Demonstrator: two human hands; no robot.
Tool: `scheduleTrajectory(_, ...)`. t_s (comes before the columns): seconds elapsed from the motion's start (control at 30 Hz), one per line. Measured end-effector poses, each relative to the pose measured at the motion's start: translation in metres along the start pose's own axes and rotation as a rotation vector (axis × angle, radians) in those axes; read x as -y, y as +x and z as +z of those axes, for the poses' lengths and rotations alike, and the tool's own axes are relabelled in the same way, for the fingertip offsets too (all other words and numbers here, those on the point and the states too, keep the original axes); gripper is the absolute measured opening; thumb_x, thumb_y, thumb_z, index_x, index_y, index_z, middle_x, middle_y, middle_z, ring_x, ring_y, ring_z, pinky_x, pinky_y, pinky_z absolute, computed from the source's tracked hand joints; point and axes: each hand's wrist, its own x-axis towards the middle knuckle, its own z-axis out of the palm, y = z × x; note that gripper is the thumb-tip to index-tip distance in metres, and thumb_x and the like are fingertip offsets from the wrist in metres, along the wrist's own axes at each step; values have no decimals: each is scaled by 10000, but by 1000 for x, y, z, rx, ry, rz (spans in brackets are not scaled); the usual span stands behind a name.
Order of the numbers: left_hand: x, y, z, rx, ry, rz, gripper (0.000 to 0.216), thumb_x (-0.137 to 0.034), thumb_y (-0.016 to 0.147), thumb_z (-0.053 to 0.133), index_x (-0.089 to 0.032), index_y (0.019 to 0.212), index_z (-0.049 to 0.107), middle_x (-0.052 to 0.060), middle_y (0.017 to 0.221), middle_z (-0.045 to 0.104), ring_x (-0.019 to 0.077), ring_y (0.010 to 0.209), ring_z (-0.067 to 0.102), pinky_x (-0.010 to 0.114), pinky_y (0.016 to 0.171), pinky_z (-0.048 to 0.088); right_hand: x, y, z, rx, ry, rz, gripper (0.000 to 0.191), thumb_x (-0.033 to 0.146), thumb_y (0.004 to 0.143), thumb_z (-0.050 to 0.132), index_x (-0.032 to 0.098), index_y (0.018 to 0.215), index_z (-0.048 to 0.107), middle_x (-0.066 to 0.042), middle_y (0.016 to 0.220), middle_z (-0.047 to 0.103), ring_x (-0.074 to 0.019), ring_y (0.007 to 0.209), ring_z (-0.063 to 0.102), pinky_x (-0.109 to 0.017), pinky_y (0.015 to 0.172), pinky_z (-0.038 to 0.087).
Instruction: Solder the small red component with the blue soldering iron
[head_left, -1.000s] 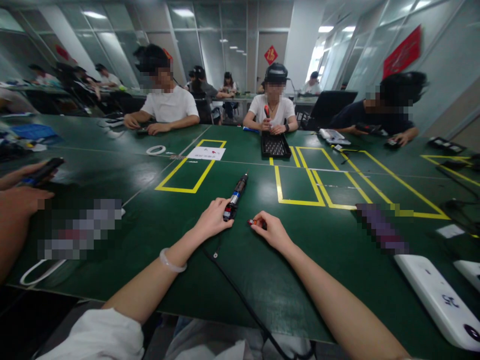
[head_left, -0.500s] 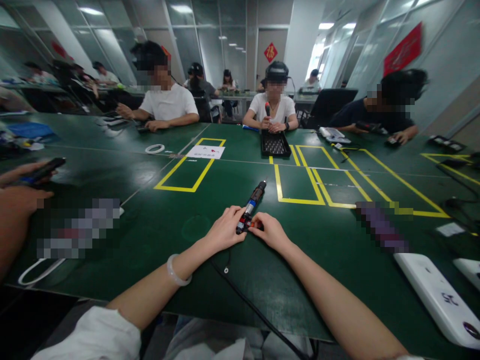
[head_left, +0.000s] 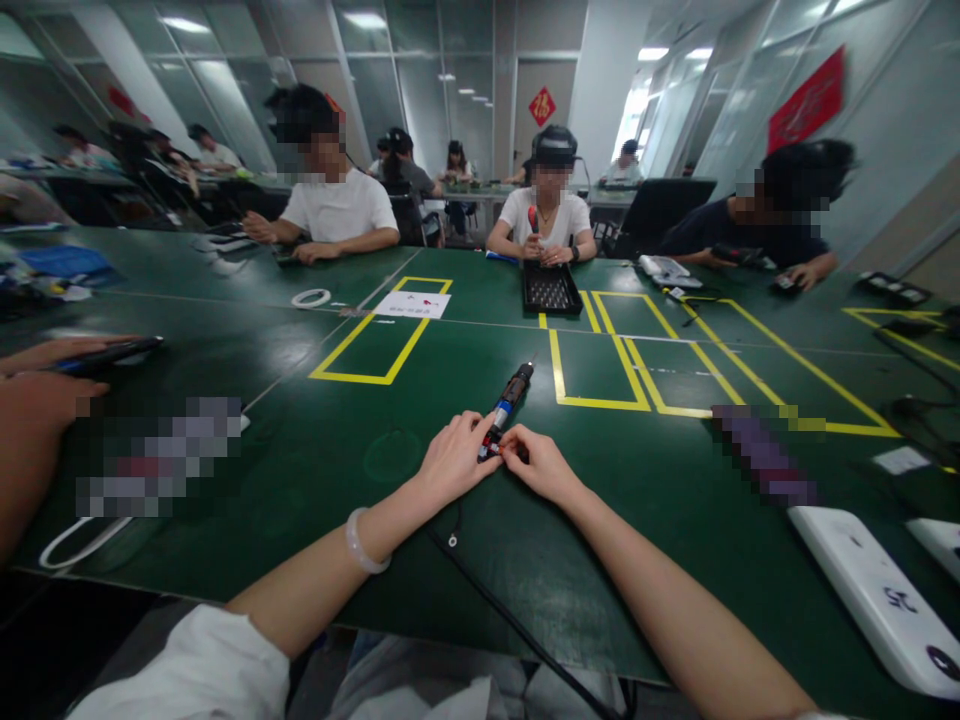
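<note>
A slim electric screwdriver (head_left: 513, 393), black with a blue band and a thin bit at its tip, lies on the green table, pointing away from me. My left hand (head_left: 456, 462) is closed over its rear part from the left, fingers and thumb against the body. At the same rear end, my right hand (head_left: 541, 466) pinches a small orange-red part whose kind I cannot make out. Reddish inner parts show between the hands. From under my left wrist runs a black cable (head_left: 495, 606), with a small ring terminal (head_left: 452, 541) beside it.
Yellow tape outlines (head_left: 600, 404) mark the table ahead. A black tray (head_left: 551, 290) sits before a co-worker across from me. A white device (head_left: 874, 600) lies at right, a blurred-out phone-like object (head_left: 761, 455) beside it. At left, another person's hand (head_left: 52, 395) holds a dark tool.
My left hand has shifted slightly right and covers more of the screwdriver's rear end. The right hand stays almost in place. At left, the neighbour's dark tool has moved right and tilted flatter.
</note>
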Motion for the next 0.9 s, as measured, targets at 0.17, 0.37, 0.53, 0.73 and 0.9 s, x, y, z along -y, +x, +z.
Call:
scheduleTrajectory(0.17,3,4,-3,26,40,-18,594,-436,840,560,-282,1384,380,98,1153,503,254,1003,514,345,808,450,-3,-2,-2,-3,-5,-16,157,167,829,529,198,982,549,-1,798,629,-141,709,585,-257,686,448)
scheduleTrajectory(0.37,32,9,-11,61,138,-57,619,-451,845,556,-280,1403,352,108,1191,490,266,1030,506,350,806,460,-6,-4,-6,-6,-73,7,108,164,846,535,191,939,581,-10,782,630,-144,720,581,-255,686,435)
scheduleTrajectory(0.53,97,11,-20,94,172,-215,642,-482,856,515,-277,1432,320,123,1246,459,287,1104,483,370,849,463,-5,-4,-8,1,-108,-6,73,152,852,542,182,886,599,-13,773,627,-141,719,572,-251,682,425)
scheduleTrajectory(0.73,199,4,-28,63,177,-417,679,-505,859,467,-204,1450,319,150,1272,449,313,1171,460,408,955,415,-5,-4,-8,14,-137,-14,70,152,858,546,183,867,608,-13,757,616,-146,724,558,-256,685,418)
scheduleTrajectory(0.9,236,-9,-41,14,187,-526,635,-479,867,462,-193,1425,364,171,1342,441,338,1199,457,439,941,425,-4,-5,-8,20,-134,-10,72,153,861,546,185,873,609,-15,769,613,-146,727,555,-258,684,417)
